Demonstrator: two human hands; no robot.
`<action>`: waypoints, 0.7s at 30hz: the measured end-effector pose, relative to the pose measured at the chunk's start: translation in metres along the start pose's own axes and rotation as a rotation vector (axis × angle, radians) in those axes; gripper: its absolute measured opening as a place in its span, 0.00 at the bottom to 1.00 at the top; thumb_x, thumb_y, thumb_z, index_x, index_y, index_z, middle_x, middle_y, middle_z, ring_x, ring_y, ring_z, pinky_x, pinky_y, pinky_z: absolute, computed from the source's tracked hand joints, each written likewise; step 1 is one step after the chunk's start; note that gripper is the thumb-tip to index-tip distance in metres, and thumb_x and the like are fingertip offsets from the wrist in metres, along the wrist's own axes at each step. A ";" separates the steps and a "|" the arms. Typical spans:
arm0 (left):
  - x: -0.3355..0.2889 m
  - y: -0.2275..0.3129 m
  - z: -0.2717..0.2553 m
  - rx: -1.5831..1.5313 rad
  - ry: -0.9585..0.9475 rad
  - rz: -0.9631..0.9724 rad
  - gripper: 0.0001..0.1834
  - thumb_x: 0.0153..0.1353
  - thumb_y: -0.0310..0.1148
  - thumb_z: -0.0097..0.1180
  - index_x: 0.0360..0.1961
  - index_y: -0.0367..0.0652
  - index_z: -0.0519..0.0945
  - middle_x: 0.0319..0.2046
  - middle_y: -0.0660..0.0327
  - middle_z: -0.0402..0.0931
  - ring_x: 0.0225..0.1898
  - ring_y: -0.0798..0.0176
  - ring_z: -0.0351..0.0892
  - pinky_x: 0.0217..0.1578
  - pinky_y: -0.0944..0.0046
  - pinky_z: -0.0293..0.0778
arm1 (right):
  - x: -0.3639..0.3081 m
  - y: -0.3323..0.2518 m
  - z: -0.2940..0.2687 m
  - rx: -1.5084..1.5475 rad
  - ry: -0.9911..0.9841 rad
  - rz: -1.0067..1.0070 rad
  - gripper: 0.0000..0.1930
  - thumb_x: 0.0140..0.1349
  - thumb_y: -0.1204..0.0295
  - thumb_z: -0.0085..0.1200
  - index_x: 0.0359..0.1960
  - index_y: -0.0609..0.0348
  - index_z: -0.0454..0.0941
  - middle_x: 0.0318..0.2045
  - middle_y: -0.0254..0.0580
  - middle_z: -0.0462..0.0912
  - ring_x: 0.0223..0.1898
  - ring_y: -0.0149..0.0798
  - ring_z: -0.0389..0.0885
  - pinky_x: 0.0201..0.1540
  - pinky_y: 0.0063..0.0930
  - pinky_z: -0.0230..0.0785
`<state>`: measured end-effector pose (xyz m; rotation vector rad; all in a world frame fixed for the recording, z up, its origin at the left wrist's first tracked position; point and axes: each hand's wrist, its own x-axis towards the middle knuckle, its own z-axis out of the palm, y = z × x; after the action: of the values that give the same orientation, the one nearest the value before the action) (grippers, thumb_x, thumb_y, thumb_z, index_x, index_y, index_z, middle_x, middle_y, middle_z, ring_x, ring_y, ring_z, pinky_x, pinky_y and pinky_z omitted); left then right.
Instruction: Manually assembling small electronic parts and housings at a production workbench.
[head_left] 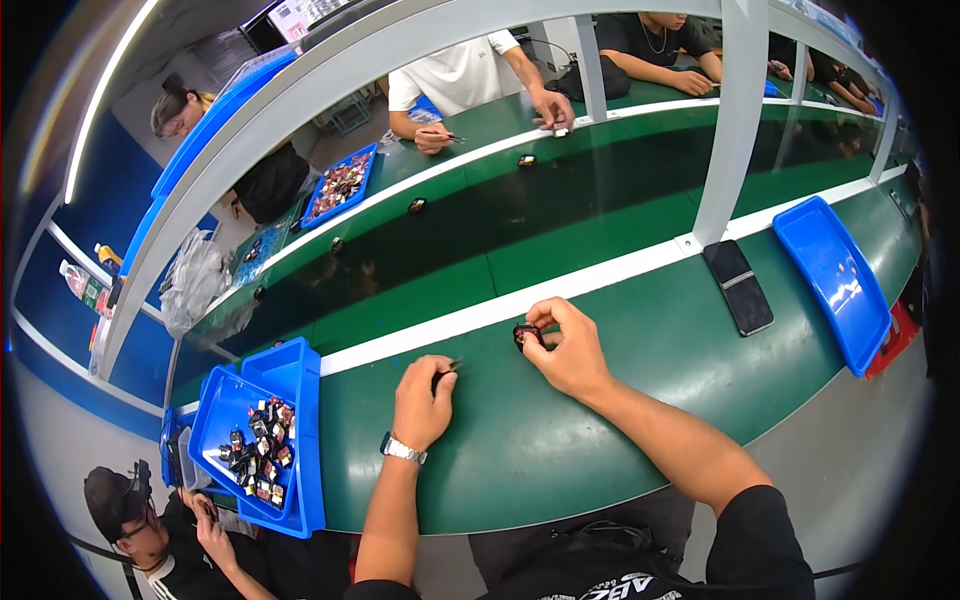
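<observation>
My right hand (572,352) pinches a small black part (525,338) between thumb and fingers, a little above the green worktop. The part has a dark reddish inside; its finer detail is too small to make out. To its left, my left hand (422,402) is closed round dark tweezers (453,367), mostly hidden by the fingers, with thin tips pointing toward the right hand. The two hands are apart. Left of them, a blue tray (212,420) holds many small black parts (268,440) with reddish and yellow bits, stacked on another blue tray (308,440).
A black phone-like device (738,288) lies right of my hands, beside an upright grey post (737,130). Farther right is a blue tray (830,285). Beyond the white rail, a dark green conveyor belt (480,215) carries several small parts. Co-workers sit across and at lower left.
</observation>
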<state>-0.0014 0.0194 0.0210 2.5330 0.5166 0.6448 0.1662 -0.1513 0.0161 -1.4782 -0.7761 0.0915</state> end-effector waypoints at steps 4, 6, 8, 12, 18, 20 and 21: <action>0.001 0.033 0.019 -0.507 -0.090 -0.066 0.06 0.66 0.24 0.58 0.40 0.35 0.75 0.26 0.58 0.80 0.24 0.66 0.80 0.29 0.66 0.75 | -0.002 -0.001 0.003 0.011 -0.014 -0.006 0.09 0.57 0.82 0.59 0.40 0.65 0.75 0.38 0.44 0.80 0.39 0.38 0.83 0.38 0.29 0.82; -0.001 0.041 0.028 -0.526 -0.131 -0.086 0.10 0.65 0.25 0.60 0.46 0.35 0.75 0.25 0.59 0.80 0.21 0.70 0.78 0.25 0.68 0.73 | -0.003 0.001 0.003 0.008 -0.018 -0.002 0.09 0.57 0.82 0.60 0.39 0.65 0.75 0.38 0.43 0.80 0.39 0.35 0.82 0.38 0.27 0.82; -0.001 0.051 0.031 -0.493 -0.122 -0.079 0.12 0.66 0.23 0.58 0.49 0.34 0.75 0.27 0.58 0.82 0.21 0.71 0.78 0.24 0.70 0.73 | -0.004 0.003 0.003 0.004 -0.021 0.001 0.09 0.57 0.81 0.61 0.39 0.65 0.76 0.39 0.42 0.80 0.40 0.32 0.81 0.37 0.26 0.82; -0.004 0.056 0.029 -0.480 -0.099 -0.115 0.17 0.66 0.23 0.58 0.56 0.34 0.76 0.30 0.56 0.85 0.21 0.72 0.78 0.21 0.72 0.73 | -0.005 -0.002 0.006 0.029 -0.024 -0.012 0.10 0.57 0.82 0.60 0.40 0.66 0.75 0.40 0.44 0.80 0.40 0.36 0.82 0.39 0.28 0.84; -0.004 0.062 0.032 -0.534 -0.084 -0.233 0.16 0.66 0.25 0.60 0.53 0.32 0.77 0.31 0.56 0.86 0.21 0.72 0.80 0.20 0.71 0.73 | -0.010 -0.002 0.012 0.016 -0.022 -0.056 0.10 0.58 0.82 0.59 0.41 0.64 0.75 0.39 0.46 0.79 0.39 0.40 0.84 0.40 0.31 0.83; -0.004 0.064 0.031 -0.548 -0.076 -0.252 0.16 0.66 0.27 0.61 0.53 0.32 0.77 0.29 0.57 0.85 0.21 0.71 0.81 0.20 0.70 0.73 | -0.012 -0.002 0.013 0.000 -0.022 -0.074 0.10 0.57 0.82 0.59 0.41 0.64 0.75 0.39 0.45 0.79 0.39 0.40 0.84 0.40 0.31 0.83; -0.004 0.064 0.030 -0.552 -0.078 -0.262 0.16 0.66 0.27 0.61 0.52 0.31 0.77 0.30 0.56 0.85 0.21 0.72 0.81 0.20 0.70 0.73 | -0.012 -0.003 0.013 -0.027 -0.019 -0.089 0.10 0.57 0.82 0.59 0.41 0.64 0.75 0.38 0.45 0.79 0.38 0.41 0.84 0.40 0.30 0.83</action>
<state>0.0264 -0.0451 0.0306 1.9248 0.5429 0.5033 0.1491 -0.1471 0.0124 -1.4675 -0.8602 0.0275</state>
